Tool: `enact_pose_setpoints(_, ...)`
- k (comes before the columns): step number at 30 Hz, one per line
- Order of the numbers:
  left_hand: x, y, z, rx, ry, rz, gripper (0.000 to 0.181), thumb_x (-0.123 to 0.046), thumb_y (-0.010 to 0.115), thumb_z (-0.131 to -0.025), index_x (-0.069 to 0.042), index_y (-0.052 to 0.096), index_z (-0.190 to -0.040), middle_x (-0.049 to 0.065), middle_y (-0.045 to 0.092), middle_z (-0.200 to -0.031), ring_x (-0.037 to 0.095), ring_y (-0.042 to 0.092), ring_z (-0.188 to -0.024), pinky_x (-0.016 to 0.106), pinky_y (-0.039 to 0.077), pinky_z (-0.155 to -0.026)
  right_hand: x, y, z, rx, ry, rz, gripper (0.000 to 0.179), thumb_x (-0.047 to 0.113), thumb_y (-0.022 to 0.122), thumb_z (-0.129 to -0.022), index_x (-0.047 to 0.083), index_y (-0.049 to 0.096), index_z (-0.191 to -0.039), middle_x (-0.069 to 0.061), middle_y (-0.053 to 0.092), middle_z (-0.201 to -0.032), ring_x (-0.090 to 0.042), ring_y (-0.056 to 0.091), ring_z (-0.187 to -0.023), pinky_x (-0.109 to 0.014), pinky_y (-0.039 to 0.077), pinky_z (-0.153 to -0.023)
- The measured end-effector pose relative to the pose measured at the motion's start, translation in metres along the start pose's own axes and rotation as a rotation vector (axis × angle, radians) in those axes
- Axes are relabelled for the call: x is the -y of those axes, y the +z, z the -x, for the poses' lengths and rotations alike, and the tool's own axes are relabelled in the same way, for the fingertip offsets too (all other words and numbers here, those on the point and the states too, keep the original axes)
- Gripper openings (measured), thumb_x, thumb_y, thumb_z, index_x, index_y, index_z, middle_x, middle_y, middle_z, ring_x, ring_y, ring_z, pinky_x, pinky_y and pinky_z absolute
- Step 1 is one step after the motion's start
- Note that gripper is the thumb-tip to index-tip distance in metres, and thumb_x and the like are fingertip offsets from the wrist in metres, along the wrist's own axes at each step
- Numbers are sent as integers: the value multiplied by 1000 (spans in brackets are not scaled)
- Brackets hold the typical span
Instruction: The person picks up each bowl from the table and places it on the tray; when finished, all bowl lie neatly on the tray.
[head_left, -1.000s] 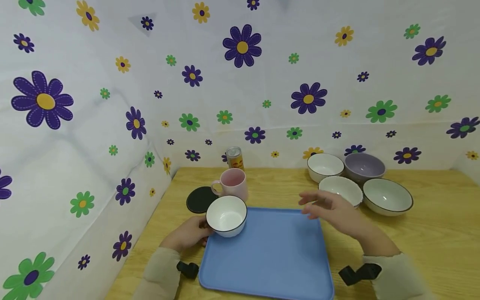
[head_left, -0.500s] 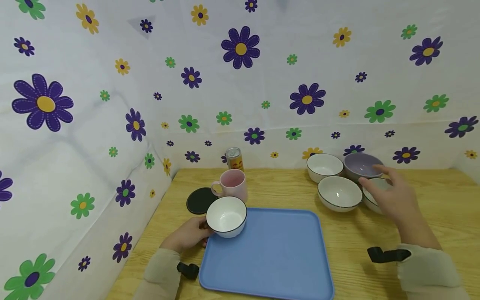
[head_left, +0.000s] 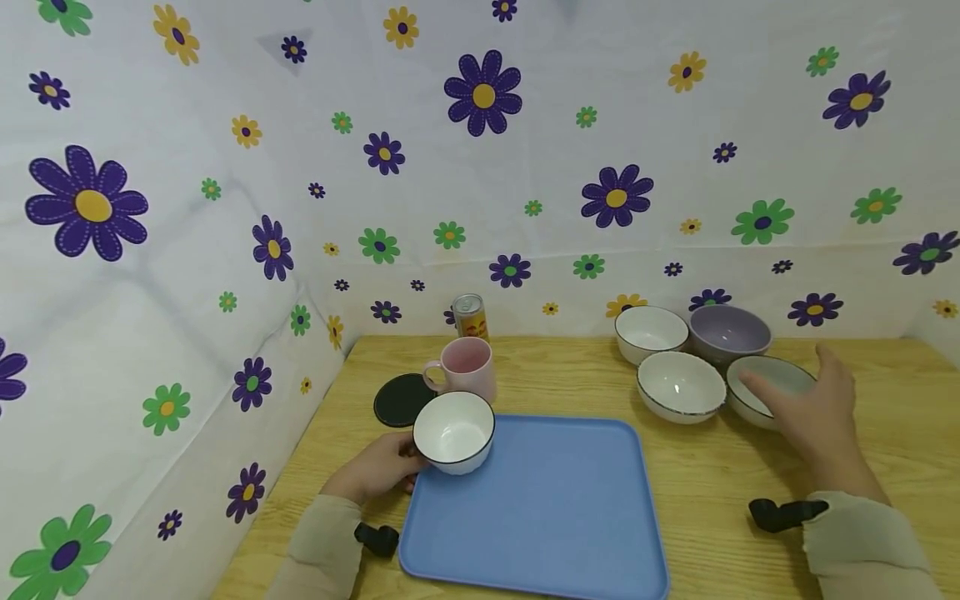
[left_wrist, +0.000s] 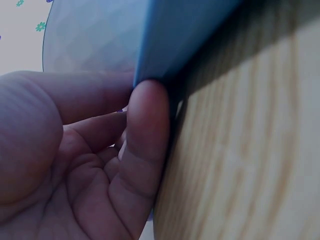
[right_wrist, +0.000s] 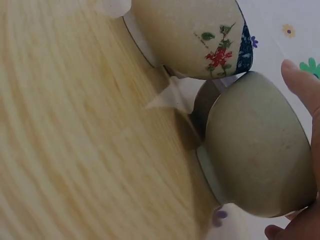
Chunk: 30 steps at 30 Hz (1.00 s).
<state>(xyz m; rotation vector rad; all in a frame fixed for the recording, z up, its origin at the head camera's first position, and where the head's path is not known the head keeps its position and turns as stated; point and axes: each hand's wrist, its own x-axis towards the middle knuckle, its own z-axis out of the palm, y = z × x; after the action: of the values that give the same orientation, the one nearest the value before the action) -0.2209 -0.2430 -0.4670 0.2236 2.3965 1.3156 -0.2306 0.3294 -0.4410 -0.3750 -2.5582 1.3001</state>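
My left hand point(head_left: 378, 467) pinches the left edge of the blue tray point(head_left: 540, 517), thumb above and a finger beneath it in the left wrist view. A white bowl with a dark rim point(head_left: 453, 433) stands on the tray's far left corner, right beside this hand. My right hand point(head_left: 817, 408) is spread over the right side of a pale grey-green bowl point(head_left: 772, 375). Its thumb overlaps the bowl's opening, and its fingers are near the far right rim. The right wrist view shows this bowl point(right_wrist: 257, 150) upright on the table, the hand close to its rim.
A white bowl point(head_left: 678, 385) with a red flower pattern, another white bowl point(head_left: 649, 332) and a purple bowl point(head_left: 729, 332) cluster beside the grey-green one. Behind the tray are a pink mug point(head_left: 472, 375), a can point(head_left: 470, 317) and a black round coaster point(head_left: 403, 398).
My right hand has moved from above the tray's far right corner rightward to the grey-green bowl, then slightly farther right over its rim. The left hand and the bowls stay put.
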Motion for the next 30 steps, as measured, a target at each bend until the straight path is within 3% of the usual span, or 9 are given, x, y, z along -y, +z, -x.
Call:
enact_pose_setpoints(8, 0, 0, 1, -1, -9, -14, 32, -12, 62, -99, 1, 58, -128, 7, 59, -87, 18, 60, -71, 33, 56, -66, -17, -1, 1, 63, -25, 48, 116, 53, 69, -90, 3, -8, -159, -36, -7, -160, -63, 12, -139, -79, 19, -104)
enact_pose_setpoints(17, -1, 0, 1, -4, -11, -2, 32, -11, 62, -99, 1, 58, -128, 7, 59, -89, 17, 61, -73, 33, 56, -67, -24, 3, 4, 13, -89, 45, 112, 45, 77, -86, 5, 5, -161, -37, 8, -159, -61, 23, -133, -76, 25, -103)
enact_pose_setpoints(30, -3, 0, 2, -7, -18, 14, 37, -13, 62, -100, -1, 55, -135, 7, 60, -91, 18, 60, -73, 33, 56, -66, -23, 1, 3, 74, -134, 195, 120, 55, 80, -80, 3, 8, -160, -37, 7, -159, -64, 22, -132, -83, 30, -89)
